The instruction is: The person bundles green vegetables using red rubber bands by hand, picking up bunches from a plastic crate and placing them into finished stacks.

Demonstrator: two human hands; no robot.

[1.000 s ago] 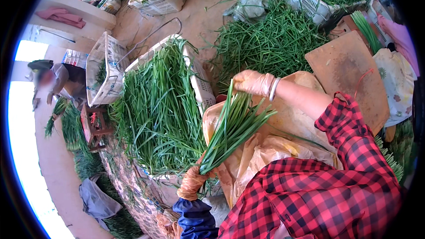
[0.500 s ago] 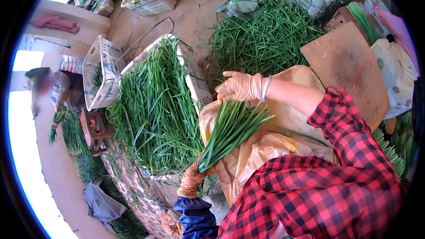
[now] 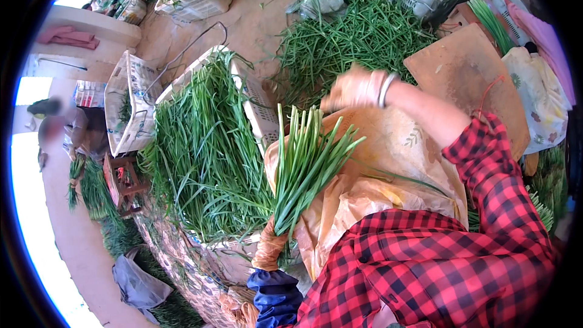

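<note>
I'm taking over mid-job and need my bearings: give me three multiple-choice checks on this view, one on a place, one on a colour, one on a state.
1. Where is the full crate of greens? A in front of the person's left side; B on the wooden board; C behind the pink cloth.
2. The sleeve is: A blue stripes; B red and black check; C plain white.
3. The left hand is: A empty; B gripping a bunch of green stalks; C on the board.

A: it lies left of the bunch. B: checked fabric. B: fingers wrap the base.
</note>
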